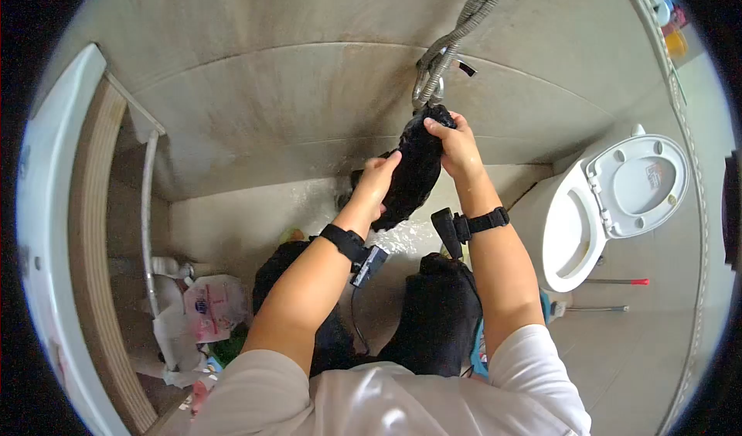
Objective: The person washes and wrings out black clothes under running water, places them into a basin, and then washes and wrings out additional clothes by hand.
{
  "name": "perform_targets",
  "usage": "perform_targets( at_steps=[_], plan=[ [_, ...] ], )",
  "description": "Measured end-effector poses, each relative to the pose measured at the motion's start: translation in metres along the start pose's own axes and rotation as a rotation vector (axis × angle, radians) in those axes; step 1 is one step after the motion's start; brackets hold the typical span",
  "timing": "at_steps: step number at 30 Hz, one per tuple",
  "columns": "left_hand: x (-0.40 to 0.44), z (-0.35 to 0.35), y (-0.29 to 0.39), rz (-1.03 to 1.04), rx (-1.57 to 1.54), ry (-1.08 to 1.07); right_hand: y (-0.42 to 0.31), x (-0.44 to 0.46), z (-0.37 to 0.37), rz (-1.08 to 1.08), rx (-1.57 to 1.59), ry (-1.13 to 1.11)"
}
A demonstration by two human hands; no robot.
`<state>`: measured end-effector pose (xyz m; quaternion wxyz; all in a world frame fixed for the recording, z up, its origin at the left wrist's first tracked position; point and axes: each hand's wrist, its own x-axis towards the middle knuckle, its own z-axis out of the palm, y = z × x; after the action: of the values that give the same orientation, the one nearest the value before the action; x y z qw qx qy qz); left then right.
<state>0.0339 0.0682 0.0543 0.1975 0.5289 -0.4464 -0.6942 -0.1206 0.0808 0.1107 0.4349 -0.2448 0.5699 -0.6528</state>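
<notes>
We note both hands occupied with one black bundle (417, 177), wet and shiny along its edges, its material too dark for us to name. The right hand (457, 148) grips its upper end, thumb pressed on the near face, the other fingers mostly hidden behind. The left hand (376, 185) clasps the lower left side, thumb pointing up along the edge; we cannot make out all its fingers. The bundle hangs aslant between the two, upper end leaning right, lower end dropping past the left hand. Just above the grip we record a metal fitting (438, 90) and ribbed hoses (464, 30) against a stained wall (309, 88); whether bundle and fitting touch, we cannot tell. Beneath the grip, water (398, 239) glints and splashes over the pale floor (239, 213). Nearer the body than the grip: black wrist straps (488, 220) on both forearms, a small device (371, 266) at the left one, then dark trousers (433, 312) and a white shirt (417, 405). Well right of the grip, a white toilet (572, 227), lid raised; below that, a red-tipped rod (618, 281). Lower left of the grip, a pink-printed plastic bag (212, 306).
</notes>
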Motion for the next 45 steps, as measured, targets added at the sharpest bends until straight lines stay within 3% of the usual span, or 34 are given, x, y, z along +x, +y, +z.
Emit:
perform_targets(
  at_steps=[1,3,4,5,7,8,9,11,13,16,18,21,24,28,30,32,33,34,35,36,37,39,40,41,44,45],
  plan=[
    [-0.017,0.000,0.007,-0.314,-0.291,-0.143,0.002,-0.002,0.002,-0.025,-0.031,0.009],
    [-0.018,-0.003,0.015,-0.548,-0.615,-0.446,0.012,-0.015,0.007,-0.072,-0.185,-0.028],
    [-0.012,-0.003,0.013,-0.449,-0.858,-0.776,0.010,-0.034,0.015,-0.088,-0.344,0.009],
    [-0.013,0.006,0.022,-0.321,-1.016,-0.631,0.003,-0.054,0.023,-0.108,-0.473,-0.027],
    [0.024,0.018,0.015,-0.182,-1.136,-0.492,0.012,-0.065,0.017,-0.448,-0.774,-0.196],
    [0.026,0.018,0.016,-0.120,-1.151,-0.476,-0.006,-0.074,0.018,-0.377,-0.824,-0.235],
    [0.031,0.021,0.021,-0.128,-1.124,-0.480,-0.012,-0.063,0.010,-0.126,-0.635,-0.351],
    [0.036,0.028,0.031,-0.262,-1.210,-0.537,-0.041,-0.045,-0.005,-0.503,-0.836,-0.151],
    [0.038,0.033,0.042,-0.288,-1.279,-0.491,-0.071,-0.024,-0.008,-0.587,-0.823,0.130],
    [0.032,0.038,0.053,-0.283,-1.287,-0.433,-0.094,-0.001,0.002,-0.565,-0.857,0.130],
    [0.029,0.034,0.055,-0.167,-1.274,-0.430,-0.101,-0.002,0.016,-0.417,-0.956,0.033],
    [0.034,0.021,0.055,-0.223,-1.310,-0.527,-0.110,-0.019,0.025,-0.393,-0.956,-0.019],
    [0.025,0.015,0.050,-0.205,-1.291,-0.476,-0.103,-0.041,0.042,-0.351,-0.980,-0.047],
    [0.004,0.005,0.040,-0.184,-1.313,-0.517,-0.080,-0.049,0.037,-0.414,-0.719,-0.072],
    [-0.020,-0.003,0.037,-0.199,-1.319,-0.473,-0.043,-0.058,0.010,-0.262,-0.261,0.044],
    [-0.052,-0.012,0.042,-0.490,-1.442,-0.484,0.012,-0.094,-0.027,0.125,0.069,0.126],
    [-0.067,-0.012,0.043,-0.488,-1.422,-0.482,0.043,-0.128,-0.029,0.233,0.362,0.112],
    [-0.084,-0.013,0.039,-0.527,-1.467,-0.498,0.070,-0.155,-0.036,0.378,0.496,-0.057],
    [-0.099,-0.016,0.031,-0.570,-1.507,-0.509,0.126,-0.157,-0.046,0.642,0.664,-0.031],
    [-0.111,-0.015,0.017,-0.512,-1.512,-0.602,0.137,-0.177,-0.032,0.789,0.801,0.119],
    [-0.127,-0.014,0.009,-0.576,-1.545,-0.544,0.144,-0.183,-0.030,0.790,0.819,0.116],
    [-0.146,-0.020,-0.019,-0.549,-1.460,-0.569,0.164,-0.200,-0.022,0.881,1.468,-0.224],
    [-0.158,-0.024,-0.030,-0.630,-1.452,-0.554,0.161,-0.208,-0.018,0.628,1.498,-0.413],
    [-0.168,-0.027,-0.043,-0.605,-1.413,-0.513,0.142,-0.217,-0.012,0.484,1.497,-0.322],
    [-0.198,-0.036,-0.069,-0.633,-1.303,-0.581,0.161,-0.215,-0.023,0.454,1.431,-0.114],
    [-0.194,-0.047,-0.082,-0.656,-1.247,-0.601,0.167,-0.216,-0.032,0.493,1.452,-0.153]
  ],
)
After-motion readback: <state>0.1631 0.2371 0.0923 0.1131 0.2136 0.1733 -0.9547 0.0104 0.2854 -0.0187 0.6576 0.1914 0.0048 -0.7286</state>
